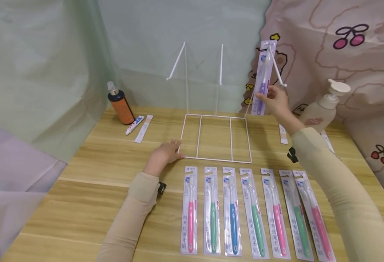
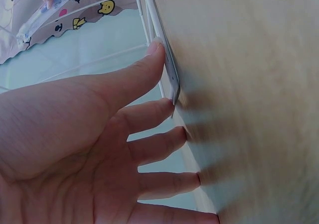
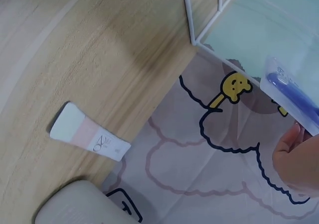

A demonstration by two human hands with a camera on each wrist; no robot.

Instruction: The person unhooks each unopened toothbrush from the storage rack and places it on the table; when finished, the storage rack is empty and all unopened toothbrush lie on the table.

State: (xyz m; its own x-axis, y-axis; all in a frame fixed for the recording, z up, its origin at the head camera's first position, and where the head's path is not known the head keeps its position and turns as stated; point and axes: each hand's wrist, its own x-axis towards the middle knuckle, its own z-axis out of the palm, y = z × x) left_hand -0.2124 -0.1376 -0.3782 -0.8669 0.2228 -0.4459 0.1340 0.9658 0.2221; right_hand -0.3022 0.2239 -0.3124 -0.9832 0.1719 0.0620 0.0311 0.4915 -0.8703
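My right hand (image 1: 277, 102) pinches the lower part of a packaged purple toothbrush (image 1: 263, 80). The package stands nearly upright at the right-hand arm of a white wire rack (image 1: 224, 159), and that arm sticks out in front of the package's top. At the rack's front left corner, my left hand (image 1: 167, 151) rests with fingers spread and fairly straight. Its thumb touches the rack's edge and its fingertips meet the tabletop in the left wrist view. Several packaged toothbrushes, among them a pink one (image 1: 190, 214) and a blue one (image 1: 233, 218), lie in a row before the rack.
An orange spray bottle (image 1: 122, 107), a small toothpaste tube (image 1: 134, 125) and a flat white packet (image 1: 144, 128) are on the left. A pump bottle (image 1: 323, 105) stands at the right, near a white and pink tube (image 3: 89, 132). Cloth hangs behind the table (image 1: 90, 167).
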